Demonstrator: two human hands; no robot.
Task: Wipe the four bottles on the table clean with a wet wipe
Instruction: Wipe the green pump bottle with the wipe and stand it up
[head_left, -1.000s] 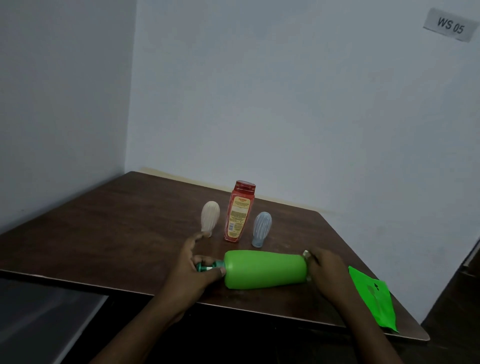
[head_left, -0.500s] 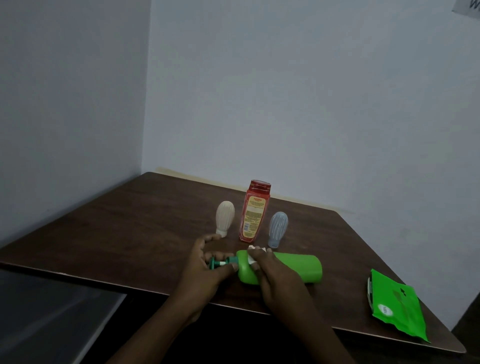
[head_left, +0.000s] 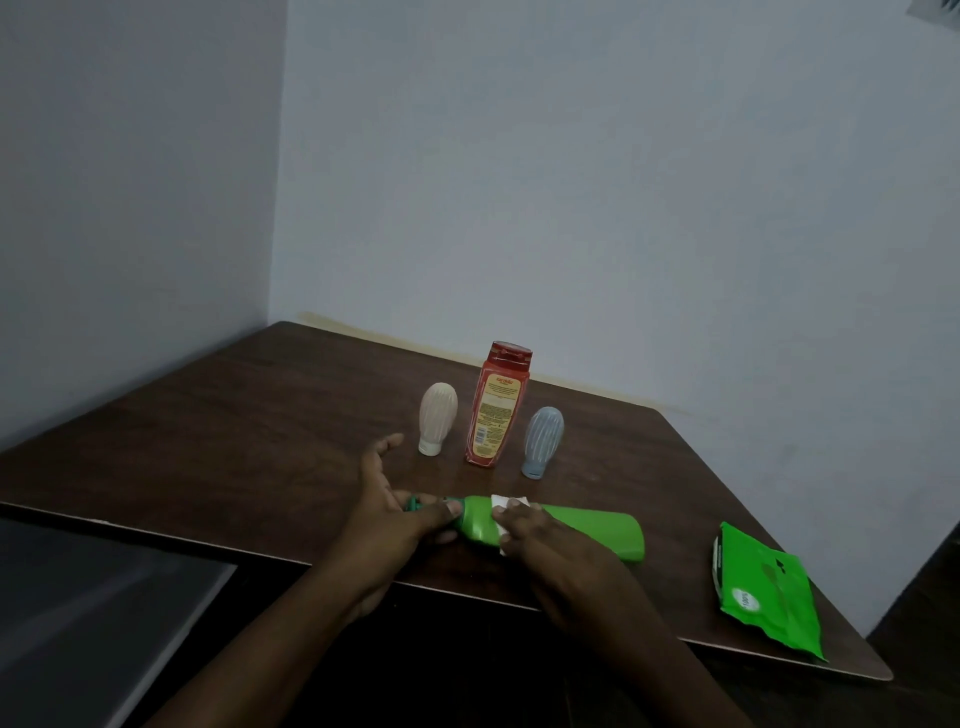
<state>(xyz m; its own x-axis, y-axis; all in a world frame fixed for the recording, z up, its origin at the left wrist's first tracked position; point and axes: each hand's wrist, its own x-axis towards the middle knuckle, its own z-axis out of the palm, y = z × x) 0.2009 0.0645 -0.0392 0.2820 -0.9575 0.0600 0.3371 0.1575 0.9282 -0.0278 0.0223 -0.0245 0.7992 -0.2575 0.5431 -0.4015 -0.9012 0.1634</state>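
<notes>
A dark brown wooden counter (head_left: 249, 441) is filling the corner of a plain pale room, its far edges running up against two bare whitish walls (head_left: 623, 208); the light is dim. Out at the near right corner a bright green plastic packet of wet wipes (head_left: 769, 592) is lying flat.

Now the action: the large bright green plastic bottle (head_left: 587, 527) is lying on its side near the front edge, long axis running left to right, its dark green cap end (head_left: 415, 503) pointing left and its flat base pointing right toward the packet.

The left hand (head_left: 395, 512) is gripping that cap end, thumb and fingers (head_left: 441, 512) pinching around the neck, with the forefinger stretching free toward the far side. The right hand (head_left: 540, 535) is draping over the bottle's shoulder, just right of the neck, fingers together and pressing a small white wet wipe (head_left: 506, 501) against the green plastic; the wipe is peeking out above and below the fingertips.

Behind, three more are standing in a row: a cream ribbed squeeze bottle (head_left: 438, 415) resting on its white cap, a tall red flat bottle with a yellow label (head_left: 496, 410), and a pale blue ribbed squeeze bottle (head_left: 542, 439), also cap-down.
</notes>
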